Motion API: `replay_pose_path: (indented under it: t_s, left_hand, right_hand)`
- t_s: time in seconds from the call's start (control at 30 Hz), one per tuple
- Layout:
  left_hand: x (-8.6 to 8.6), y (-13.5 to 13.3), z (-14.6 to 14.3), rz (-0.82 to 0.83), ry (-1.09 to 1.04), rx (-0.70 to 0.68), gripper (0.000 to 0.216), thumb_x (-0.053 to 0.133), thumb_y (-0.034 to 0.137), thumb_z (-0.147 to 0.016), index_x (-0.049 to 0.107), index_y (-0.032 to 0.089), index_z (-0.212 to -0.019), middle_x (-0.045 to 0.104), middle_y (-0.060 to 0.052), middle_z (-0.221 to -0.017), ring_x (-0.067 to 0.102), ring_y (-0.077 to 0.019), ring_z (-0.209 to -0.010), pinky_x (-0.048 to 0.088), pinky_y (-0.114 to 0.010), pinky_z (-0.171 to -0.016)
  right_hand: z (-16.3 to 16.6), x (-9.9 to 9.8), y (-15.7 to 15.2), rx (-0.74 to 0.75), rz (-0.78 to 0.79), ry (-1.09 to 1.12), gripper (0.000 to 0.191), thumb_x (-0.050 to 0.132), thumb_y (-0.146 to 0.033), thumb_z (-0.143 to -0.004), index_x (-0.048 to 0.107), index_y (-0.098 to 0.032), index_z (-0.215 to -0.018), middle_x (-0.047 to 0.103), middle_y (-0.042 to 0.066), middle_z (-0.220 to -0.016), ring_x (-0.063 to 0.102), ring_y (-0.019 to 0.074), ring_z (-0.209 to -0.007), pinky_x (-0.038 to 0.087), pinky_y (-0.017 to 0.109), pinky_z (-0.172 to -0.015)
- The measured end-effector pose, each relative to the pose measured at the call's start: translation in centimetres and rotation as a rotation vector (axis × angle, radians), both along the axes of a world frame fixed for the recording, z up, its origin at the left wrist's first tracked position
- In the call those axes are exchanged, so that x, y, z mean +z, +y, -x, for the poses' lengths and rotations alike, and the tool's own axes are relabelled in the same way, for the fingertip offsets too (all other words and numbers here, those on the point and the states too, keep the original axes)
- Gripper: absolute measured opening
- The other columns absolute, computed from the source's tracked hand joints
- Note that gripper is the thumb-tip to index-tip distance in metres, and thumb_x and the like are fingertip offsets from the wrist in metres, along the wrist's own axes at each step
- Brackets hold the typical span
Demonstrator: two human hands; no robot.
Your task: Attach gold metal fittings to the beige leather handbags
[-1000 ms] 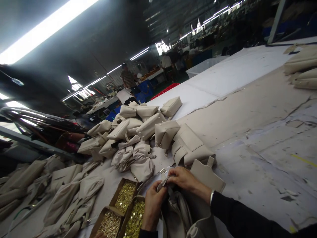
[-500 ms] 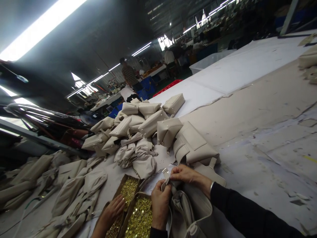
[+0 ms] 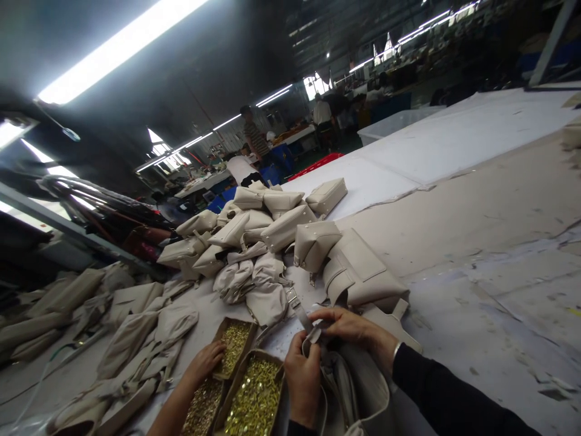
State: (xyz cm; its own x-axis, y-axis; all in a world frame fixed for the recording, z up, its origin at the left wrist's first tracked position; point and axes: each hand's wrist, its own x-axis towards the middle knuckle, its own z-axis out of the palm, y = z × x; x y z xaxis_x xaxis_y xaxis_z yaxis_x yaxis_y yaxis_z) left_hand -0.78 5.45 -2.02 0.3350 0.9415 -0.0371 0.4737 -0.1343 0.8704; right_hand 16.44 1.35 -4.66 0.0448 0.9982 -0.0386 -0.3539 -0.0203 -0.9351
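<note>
A beige handbag [image 3: 349, 387] lies open at the near edge of the worktable [image 3: 476, 200], directly under the person's hands. Its strap [image 3: 303, 315], tipped with a small metal buckle [image 3: 292, 297], rises from between them. The left hand [image 3: 303, 378] is closed around the bag's top edge and the strap's base; the right hand [image 3: 345, 324] pinches the strap just above it, fingers curled tight. The bag looks soft and light, slumping where unsupported, so it likely needs holding near the stiffer seam or hardware rather than by the loose panel; the smooth surface may slip a little.

Just left of the bag sit cardboard boxes of small brass fittings [image 3: 254, 396], and another person's hand [image 3: 206, 362] reaches into the boxes, close to the left hand. Beyond, a pile of finished beige bags [image 3: 272, 230] crowds the table, with one flat bag [image 3: 363, 275] touching the near side of the right hand's space. Limp unfinished pieces [image 3: 131, 339] spread to the left. Other workers [image 3: 254, 138] stand far back.
</note>
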Motion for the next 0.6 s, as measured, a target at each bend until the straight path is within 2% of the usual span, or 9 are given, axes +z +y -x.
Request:
replay_pose_path:
  t_s: [0.1, 0.2, 0.33, 0.43, 0.5, 0.6]
  left_hand:
    - [-0.2, -0.4, 0.3, -0.062, -0.025, -0.036, 0.030, 0.064, 0.037, -0.079, 0.075, 0.021, -0.101, 0.079, -0.007, -0.097, 0.072, -0.0285, -0.093, 0.055, -0.037, -0.085]
    - [-0.4, -1.0, 0.2, -0.139, -0.062, -0.073, 0.025, 0.061, 0.033, -0.083, 0.075, 0.023, -0.102, 0.078, -0.007, -0.103, 0.072, -0.0282, -0.100, 0.055, -0.039, -0.091]
    - [-0.3, -2.1, -0.1, -0.203, 0.024, -0.063, 0.024, 0.055, 0.025, -0.087, 0.073, 0.026, -0.103, 0.078, -0.004, -0.100, 0.073, -0.0273, -0.096, 0.054, -0.040, -0.088]
    - [-0.6, -3.4, -0.3, -0.231, 0.018, -0.086, 0.030, 0.050, 0.021, -0.091, 0.072, 0.028, -0.110, 0.078, -0.004, -0.106, 0.073, -0.0268, -0.100, 0.054, -0.041, -0.088]
    - [-1.4, -4.2, -0.5, -0.283, 0.028, -0.060, 0.025, 0.051, 0.022, -0.091, 0.072, 0.025, -0.103, 0.077, -0.007, -0.098, 0.073, -0.0281, -0.093, 0.055, -0.041, -0.081]
    - [-2.9, -4.6, -1.1, -0.384, 0.085, -0.013, 0.016, 0.056, 0.020, -0.087, 0.071, 0.023, -0.091, 0.074, -0.010, -0.083, 0.072, -0.0287, -0.082, 0.055, -0.041, -0.070]
  right_hand:
    - [0.4, 0.1, -0.1, -0.026, -0.033, 0.002, 0.033, 0.086, -0.041, -0.066, 0.085, -0.021, -0.092, 0.073, 0.007, -0.105, 0.065, 0.0269, -0.104, 0.050, 0.041, -0.098]
    - [0.4, 0.3, -0.3, -0.069, -0.037, -0.014, 0.026, 0.088, -0.043, -0.064, 0.086, -0.023, -0.081, 0.074, 0.008, -0.100, 0.065, 0.0290, -0.106, 0.048, 0.045, -0.103]
    - [-0.2, 1.0, -1.2, -0.052, -0.015, -0.043, 0.023, 0.089, -0.043, -0.062, 0.085, -0.024, -0.075, 0.075, 0.009, -0.099, 0.063, 0.0331, -0.117, 0.037, 0.052, -0.117]
    - [-0.7, 2.1, -1.6, -0.016, 0.031, -0.156, 0.023, 0.082, -0.046, -0.069, 0.082, -0.023, -0.070, 0.074, 0.010, -0.105, 0.057, 0.0369, -0.130, 0.029, 0.055, -0.122]
    - [-0.7, 2.9, -1.2, -0.002, 0.021, -0.321, 0.028, 0.076, -0.049, -0.076, 0.080, -0.022, -0.069, 0.075, 0.012, -0.109, 0.056, 0.0383, -0.132, 0.032, 0.056, -0.121]
    - [0.9, 4.6, 0.6, 0.057, -0.082, -0.548, 0.034, 0.065, -0.052, -0.086, 0.081, -0.023, -0.083, 0.076, 0.013, -0.108, 0.064, 0.0356, -0.120, 0.046, 0.050, -0.110]
